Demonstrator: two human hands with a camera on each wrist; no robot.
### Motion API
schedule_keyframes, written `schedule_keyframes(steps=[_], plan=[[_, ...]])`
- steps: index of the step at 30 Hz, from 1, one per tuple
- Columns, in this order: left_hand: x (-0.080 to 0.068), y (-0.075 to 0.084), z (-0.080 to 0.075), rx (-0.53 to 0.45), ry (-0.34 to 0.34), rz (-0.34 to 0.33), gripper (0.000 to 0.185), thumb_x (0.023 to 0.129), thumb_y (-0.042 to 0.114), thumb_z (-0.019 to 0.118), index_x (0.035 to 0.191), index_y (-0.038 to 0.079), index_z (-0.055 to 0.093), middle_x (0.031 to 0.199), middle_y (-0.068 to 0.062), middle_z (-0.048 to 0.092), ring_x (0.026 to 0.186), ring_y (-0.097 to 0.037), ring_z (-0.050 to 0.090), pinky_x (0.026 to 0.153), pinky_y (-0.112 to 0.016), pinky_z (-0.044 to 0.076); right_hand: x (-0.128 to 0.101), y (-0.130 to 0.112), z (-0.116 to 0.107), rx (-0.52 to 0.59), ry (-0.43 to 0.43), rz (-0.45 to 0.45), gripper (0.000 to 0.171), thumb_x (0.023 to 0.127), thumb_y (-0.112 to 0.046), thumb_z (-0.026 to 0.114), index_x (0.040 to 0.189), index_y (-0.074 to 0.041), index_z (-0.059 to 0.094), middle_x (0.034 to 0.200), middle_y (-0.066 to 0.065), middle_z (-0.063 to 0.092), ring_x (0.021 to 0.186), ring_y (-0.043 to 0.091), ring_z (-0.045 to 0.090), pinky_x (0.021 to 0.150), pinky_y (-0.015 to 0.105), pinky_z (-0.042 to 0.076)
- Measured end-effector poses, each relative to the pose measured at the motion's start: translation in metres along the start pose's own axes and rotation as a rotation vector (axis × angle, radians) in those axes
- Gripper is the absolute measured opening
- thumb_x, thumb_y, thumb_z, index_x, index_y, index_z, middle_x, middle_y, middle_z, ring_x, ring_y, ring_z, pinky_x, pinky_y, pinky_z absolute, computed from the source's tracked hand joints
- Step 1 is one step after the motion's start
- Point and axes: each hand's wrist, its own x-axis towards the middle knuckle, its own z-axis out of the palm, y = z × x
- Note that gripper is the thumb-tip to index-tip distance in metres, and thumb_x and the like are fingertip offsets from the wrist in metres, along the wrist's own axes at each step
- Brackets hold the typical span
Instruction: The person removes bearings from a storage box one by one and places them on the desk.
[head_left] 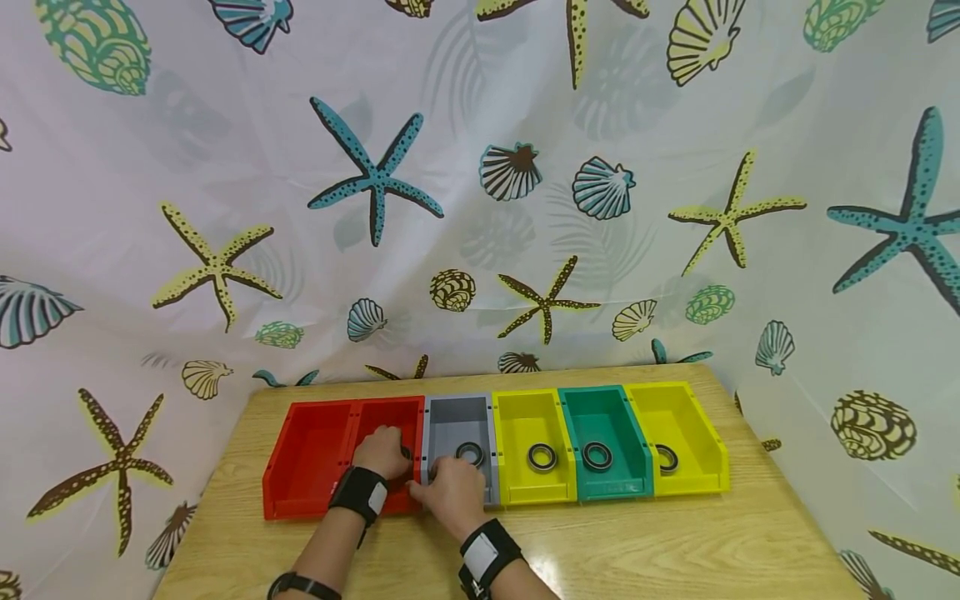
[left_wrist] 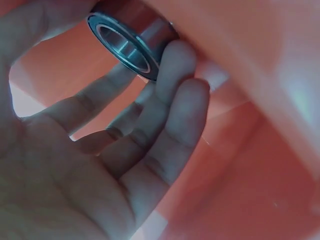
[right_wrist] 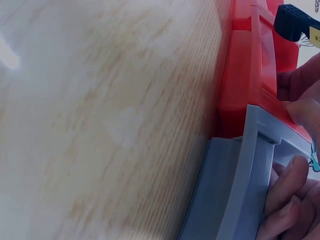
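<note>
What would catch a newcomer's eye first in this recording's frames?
A row of bright plastic bins on the wooden table: two red, one grey, yellow, green, yellow, before a seashell-print curtain. The left hand, inside the second red plastic bin, pinches a black-and-steel bearing ring. The right hand holds the grey plastic bin's front edge.

Bare forearms, strapped wrists

Black bands with white patches wrap both wrists (head_left: pixel 360 493) (head_left: pixel 488 553); another thin black band sits at seven o'clock (head_left: pixel 302 586).
</note>
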Motion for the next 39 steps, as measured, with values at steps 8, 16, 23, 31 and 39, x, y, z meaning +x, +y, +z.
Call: schedule_keyframes(steps=[8,16,23,31,39], plan=[[0.0001,-0.002,0.0026,0.006,0.007,0.007,0.025,0.07,0.016,0.078,0.083,0.004,0.06,0.074,-0.009,0.049,0.06,-0.024,0.048,0.053,-0.036,0.04,-0.001,-0.0004,-0.0015,0.003,0.005,-0.009,0.047,0.073,-0.052,0.075,0.05,-0.02,0.05,0.043,-0.008,0.036,0.044,0.008,0.038,0.045,0.027,0.027],[-0.0026,-0.0005,0.0026,0.01,0.004,0.003,0.023,0.071,0.016,0.077,0.083,0.004,0.061,0.074,-0.009,0.049,0.06,-0.024,0.048,0.053,-0.036,0.04,-0.0017,-0.001,-0.0026,0.008,0.008,-0.011,0.046,0.073,-0.052,0.075,0.051,-0.02,0.05,0.043,-0.009,0.036,0.044,0.008,0.038,0.045,0.027,0.027],[-0.0055,0.0016,0.0015,0.02,0.021,-0.002,0.022,0.072,0.015,0.077,0.083,0.004,0.061,0.076,-0.01,0.049,0.06,-0.024,0.048,0.053,-0.036,0.039,-0.0016,-0.0007,-0.0017,0.01,0.01,-0.014,0.046,0.073,-0.052,0.075,0.052,-0.02,0.05,0.044,-0.009,0.038,0.044,0.008,0.038,0.045,0.027,0.027],[-0.0073,0.0029,0.0002,0.015,0.023,0.001,0.019,0.073,0.014,0.074,0.081,0.004,0.06,0.075,-0.01,0.047,0.059,-0.024,0.047,0.052,-0.036,0.037,-0.0015,-0.0006,-0.0014,0.003,0.016,-0.012,0.045,0.073,-0.052,0.076,0.052,-0.02,0.051,0.044,-0.008,0.038,0.045,0.008,0.038,0.045,0.027,0.027],[-0.0069,0.0023,-0.0009,0.012,0.02,-0.005,0.02,0.073,0.014,0.075,0.081,0.004,0.06,0.074,-0.01,0.047,0.059,-0.024,0.047,0.051,-0.035,0.036,-0.0018,-0.0005,-0.0011,0.001,0.021,-0.02,0.046,0.072,-0.051,0.076,0.051,-0.02,0.05,0.044,-0.009,0.035,0.044,0.008,0.038,0.044,0.027,0.026]])
